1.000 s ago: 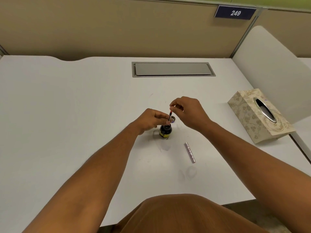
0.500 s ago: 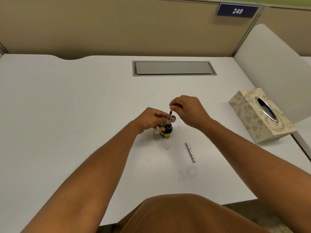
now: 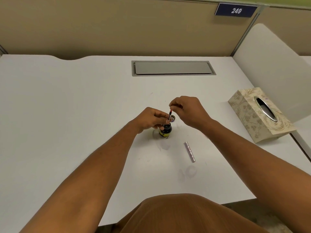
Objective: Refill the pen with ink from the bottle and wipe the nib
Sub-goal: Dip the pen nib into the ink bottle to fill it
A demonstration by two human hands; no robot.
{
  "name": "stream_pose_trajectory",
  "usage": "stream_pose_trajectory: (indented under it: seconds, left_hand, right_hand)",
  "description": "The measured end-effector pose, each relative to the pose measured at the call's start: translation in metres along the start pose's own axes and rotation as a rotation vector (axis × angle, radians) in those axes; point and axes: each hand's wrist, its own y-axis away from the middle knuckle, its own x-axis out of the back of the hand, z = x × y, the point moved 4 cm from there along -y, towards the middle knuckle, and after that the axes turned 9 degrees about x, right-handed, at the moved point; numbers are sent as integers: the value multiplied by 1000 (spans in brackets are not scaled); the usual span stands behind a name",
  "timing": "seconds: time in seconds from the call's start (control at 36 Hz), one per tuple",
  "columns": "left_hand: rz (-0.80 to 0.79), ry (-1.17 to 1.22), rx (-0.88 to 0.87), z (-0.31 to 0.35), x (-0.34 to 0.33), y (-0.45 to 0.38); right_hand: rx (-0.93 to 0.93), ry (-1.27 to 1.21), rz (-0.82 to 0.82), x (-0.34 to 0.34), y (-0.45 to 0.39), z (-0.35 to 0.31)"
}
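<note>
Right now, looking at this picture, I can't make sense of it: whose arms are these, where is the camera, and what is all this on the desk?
There is no machine here. A person wears a camera on the head, so you look down along their own two arms onto a white desk.

The left hand grips the pen's slim inner part, which stands with its lower end in the open ink bottle. The right hand pinches the top end of that part.

The bottle's cap lies just behind the bottle. The silver pen barrel lies apart, nearer the person. A patterned tissue box sits at the right.
</note>
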Motion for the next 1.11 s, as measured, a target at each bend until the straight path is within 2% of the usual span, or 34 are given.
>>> stream_pose_trajectory:
  seconds: [0.22,0.53,1.11]
  left_hand:
    - [-5,18,-10,-2,0,-1]
    - [-8,8,0,-2,1,-4]
    - [0,19,-8,-4,1,-9]
  right_hand:
    - [-27,30,42,-6,-2,3]
    - [-9,11,-2,-1,1,4]
    - [-27,45,26,-1,0,3]
